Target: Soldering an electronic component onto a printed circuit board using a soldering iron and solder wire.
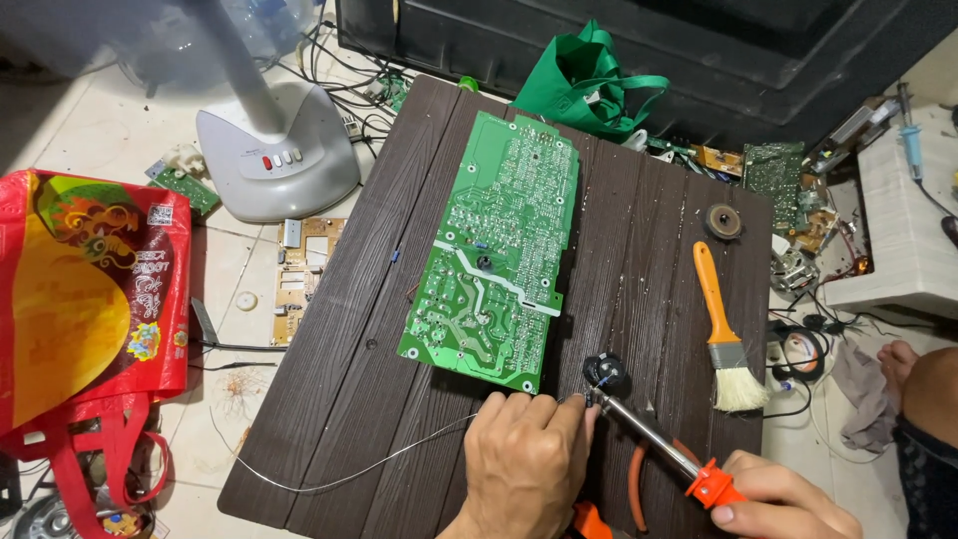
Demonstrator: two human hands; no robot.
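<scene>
My left hand (pixel 524 464) rests on the dark wooden board (pixel 329 399) and pinches a thin strand of solder wire (pixel 369 467) that trails off to the left. My right hand (pixel 783 499) grips the orange handle of a soldering iron (pixel 654 434). Its metal tip meets the wire's end at a small round black component (pixel 604 371). A large green circuit board (pixel 499 245) lies solder side up just beyond my left hand.
An orange-handled paint brush (pixel 723 329) and a small round dark part (pixel 722 222) lie on the board's right side. A fan base (pixel 274 160), red bag (pixel 85 299), green bag (pixel 579 80) and scattered circuit boards (pixel 778 175) surround it. A knee (pixel 928 389) is at right.
</scene>
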